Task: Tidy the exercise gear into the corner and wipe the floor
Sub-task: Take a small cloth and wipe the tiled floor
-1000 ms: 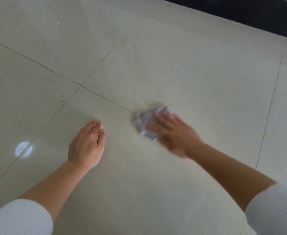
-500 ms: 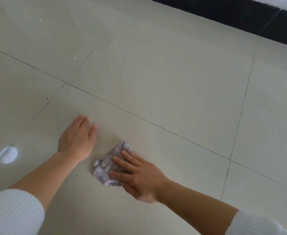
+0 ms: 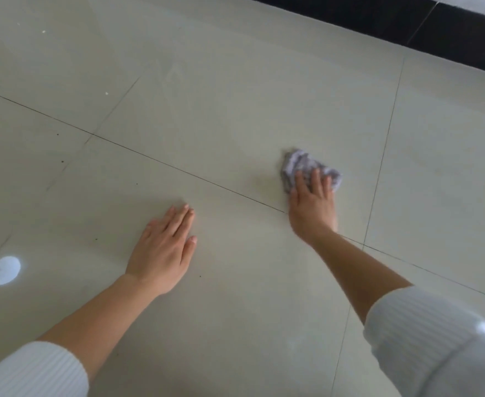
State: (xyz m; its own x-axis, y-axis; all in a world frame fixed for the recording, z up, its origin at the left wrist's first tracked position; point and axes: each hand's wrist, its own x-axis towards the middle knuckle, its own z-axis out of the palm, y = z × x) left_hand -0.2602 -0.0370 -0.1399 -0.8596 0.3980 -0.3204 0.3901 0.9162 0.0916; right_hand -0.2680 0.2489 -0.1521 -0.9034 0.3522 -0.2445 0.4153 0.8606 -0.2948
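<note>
Down on the floor, the person props their weight on the left hand, spread flat with nothing in it, so the other arm can reach. The right hand, out at about two o'clock from it, lies fingers splayed on a crumpled grey cloth, pressing rather than gripping it to the tile beside a grout line. Dark specks dot the tiles around nine o'clock, so wiping looks unfinished. No exercise gear shows here.
</note>
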